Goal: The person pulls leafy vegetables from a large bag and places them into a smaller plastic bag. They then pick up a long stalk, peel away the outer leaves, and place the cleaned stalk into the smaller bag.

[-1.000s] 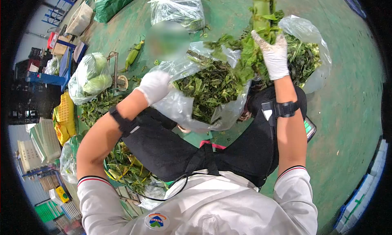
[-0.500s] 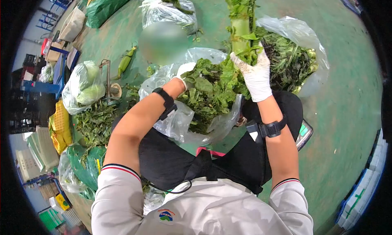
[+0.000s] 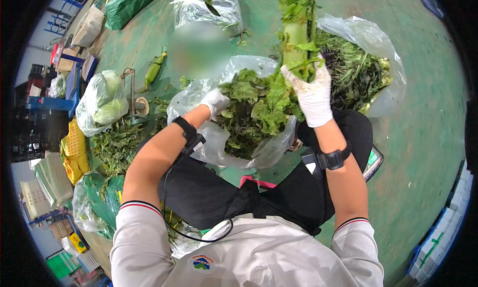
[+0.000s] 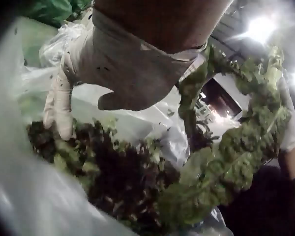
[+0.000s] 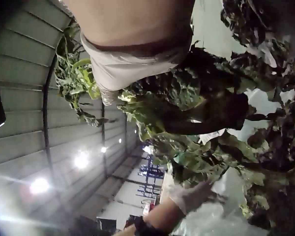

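My right hand (image 3: 313,95), in a soiled white glove, grips the lower part of a thick pale-green stem lettuce (image 3: 295,38). Thumb and fingers lie on opposite sides of the stalk, and its leaves droop leftward. Below and left of it, a clear plastic bag (image 3: 256,63) stands spread, filled with dark, wilted leaves (image 3: 244,137). My gloved left hand (image 3: 216,101) is at the bag's left side, beside the hanging leaves. In the left wrist view its fingers (image 4: 63,110) extend down onto the leaves, with the thumb apart and nothing gripped.
Another clear bag of leaves (image 3: 358,72) lies right of my right hand. A tied plastic bag (image 3: 219,13) stands ahead. On the left are bagged cabbages (image 3: 105,102), a leaf heap (image 3: 119,142) and a corn cob (image 3: 155,70). My knees flank the near side of the open bag.
My right hand has brought the stem lettuce left and nearer my body. My left hand moved right from the bag's rim among the leaves, then drew back slightly left.
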A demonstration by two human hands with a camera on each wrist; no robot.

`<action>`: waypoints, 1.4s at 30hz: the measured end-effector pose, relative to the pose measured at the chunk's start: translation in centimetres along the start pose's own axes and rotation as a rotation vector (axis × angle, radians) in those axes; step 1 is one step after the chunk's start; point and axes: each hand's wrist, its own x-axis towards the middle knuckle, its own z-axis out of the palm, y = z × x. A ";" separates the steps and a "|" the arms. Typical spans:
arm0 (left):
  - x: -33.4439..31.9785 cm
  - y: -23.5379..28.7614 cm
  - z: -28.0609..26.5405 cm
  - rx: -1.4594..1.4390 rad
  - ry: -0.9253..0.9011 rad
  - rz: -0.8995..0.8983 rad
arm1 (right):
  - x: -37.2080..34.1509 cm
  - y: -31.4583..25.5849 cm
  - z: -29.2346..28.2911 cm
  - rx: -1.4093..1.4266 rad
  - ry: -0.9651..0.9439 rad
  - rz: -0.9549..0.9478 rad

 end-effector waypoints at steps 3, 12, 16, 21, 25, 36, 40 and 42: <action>0.4 2.8 -3.4 0.532 0.780 0.200 | -0.7 0.4 2.3 0.269 -0.023 0.113; -2.5 5.9 -8.0 -0.109 0.439 0.560 | -2.8 6.5 9.4 1.029 0.115 0.495; -9.9 11.3 -3.9 -0.762 0.140 0.591 | -4.5 7.8 10.0 -0.288 -0.022 0.081; -9.8 12.4 -2.6 -1.065 0.329 0.553 | -4.2 8.8 10.8 -0.588 -0.270 -0.067; -9.1 11.2 -3.7 -1.207 0.505 0.556 | -2.5 5.6 11.0 -0.835 -0.331 -0.117; -8.2 10.4 -9.2 -1.312 0.608 0.490 | -0.4 5.6 8.2 -0.585 0.005 -0.007; -9.7 9.7 -11.7 -1.411 0.565 0.618 | -1.2 7.8 5.4 -0.646 -0.030 0.081; -10.4 9.3 -12.6 -1.466 0.550 0.638 | -1.3 7.2 4.9 -0.830 -0.275 0.489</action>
